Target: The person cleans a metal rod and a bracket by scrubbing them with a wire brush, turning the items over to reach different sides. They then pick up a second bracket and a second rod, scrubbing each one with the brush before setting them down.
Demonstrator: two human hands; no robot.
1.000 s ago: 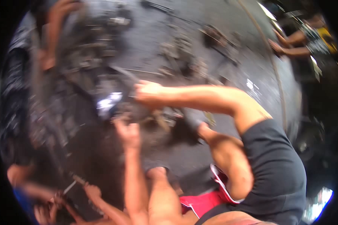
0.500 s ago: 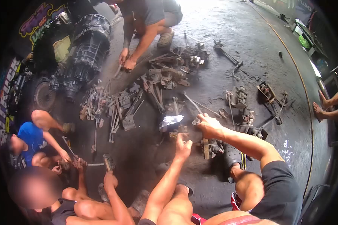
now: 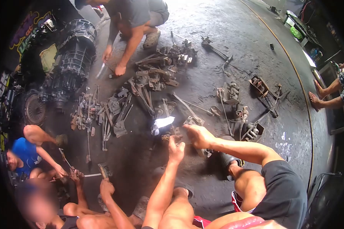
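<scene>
Near the middle of the view my left hand is closed, its fingers curled around something I cannot make out. A small brownish metal piece is at its fingertips. To the right, my right hand is closed and slightly blurred, its fingers pointing left toward my left hand. What it grips is hidden. Just beyond the hands are a crumpled white cloth or paper and a long flat metal lever. Under my right wrist, a metal part is partly covered.
Rusty linkage parts lie heaped across the dark floor. More metal assemblies sit to the right. A gearbox stands at the left. One person crouches ahead; two others work at lower left. A cable runs along the right.
My right hand has moved left and slightly down, closer to my left hand. The view has shifted, so the floor parts appear further left. The crouching person's hands have moved apart.
</scene>
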